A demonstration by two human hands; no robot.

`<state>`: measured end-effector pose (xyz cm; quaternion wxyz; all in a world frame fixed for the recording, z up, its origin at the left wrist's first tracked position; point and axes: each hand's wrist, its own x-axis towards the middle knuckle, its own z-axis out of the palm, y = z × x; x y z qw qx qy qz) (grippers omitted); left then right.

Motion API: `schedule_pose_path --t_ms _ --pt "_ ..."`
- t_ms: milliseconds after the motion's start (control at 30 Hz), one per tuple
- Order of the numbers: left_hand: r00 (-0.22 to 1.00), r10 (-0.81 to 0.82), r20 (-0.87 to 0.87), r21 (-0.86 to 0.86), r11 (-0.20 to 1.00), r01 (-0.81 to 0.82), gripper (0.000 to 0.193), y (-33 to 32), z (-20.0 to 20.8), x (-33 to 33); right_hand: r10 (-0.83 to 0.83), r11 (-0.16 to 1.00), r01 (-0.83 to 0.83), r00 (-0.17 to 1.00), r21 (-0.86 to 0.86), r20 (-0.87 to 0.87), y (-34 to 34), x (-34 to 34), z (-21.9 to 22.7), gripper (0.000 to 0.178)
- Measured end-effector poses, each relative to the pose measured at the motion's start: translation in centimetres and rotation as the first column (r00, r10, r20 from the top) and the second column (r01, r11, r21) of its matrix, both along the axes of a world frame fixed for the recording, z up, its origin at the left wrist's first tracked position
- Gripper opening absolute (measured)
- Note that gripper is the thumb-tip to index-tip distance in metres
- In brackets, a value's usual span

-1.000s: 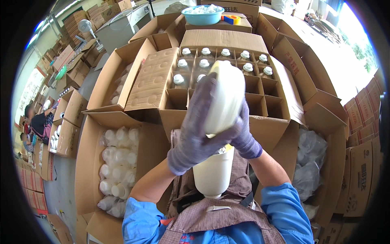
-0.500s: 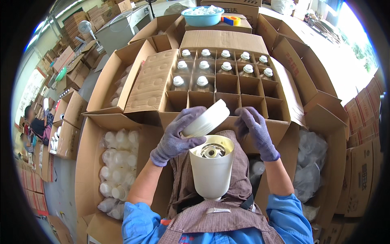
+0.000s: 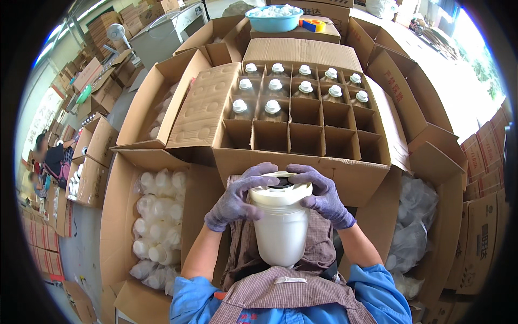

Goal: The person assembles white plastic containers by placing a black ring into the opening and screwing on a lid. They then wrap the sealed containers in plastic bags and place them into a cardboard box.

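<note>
A white plastic vessel (image 3: 281, 235) with a rounded lower body stands upright between my thighs, on a brown checked apron (image 3: 253, 291). On its top sits a white lid (image 3: 270, 201) with a dark round opening in the middle. My left hand (image 3: 237, 197), in a purple-grey glove, curls around the lid's left side. From the right, my gloved right hand (image 3: 325, 197) grips the opposite side of the same lid. The vessel's inside is now covered. Just beyond my hands is a divided carton (image 3: 302, 167) holding several clear bottles with white caps (image 3: 273, 107).
An open carton of bagged white plastic parts (image 3: 159, 221) stands at left, another with bagged pieces (image 3: 415, 216) at right. Further off, a blue basin (image 3: 274, 22) and an orange tape roll (image 3: 312, 25) rest on a box. Other people are at far left.
The lid, earlier tilted in my left hand above the open vessel, now lies level on its rim. My right hand has moved down from beside it onto the lid.
</note>
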<state>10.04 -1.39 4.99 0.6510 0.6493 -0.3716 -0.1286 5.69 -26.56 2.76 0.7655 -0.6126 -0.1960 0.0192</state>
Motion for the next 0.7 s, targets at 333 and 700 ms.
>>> schedule_pose_path --t_ms 333,700 --pt "0.970 0.060 0.237 0.021 0.998 -0.067 0.048 -0.8 0.0 -0.5 -0.018 1.000 0.021 0.990 -0.023 0.139 -0.2 0.0 -1.4 0.055" --pt "0.996 0.041 0.081 -0.086 0.996 -0.034 0.056 -0.4 -1.0 -0.6 -0.042 0.980 0.090 0.965 -0.177 0.258 0.3 -0.9 0.1 0.049"
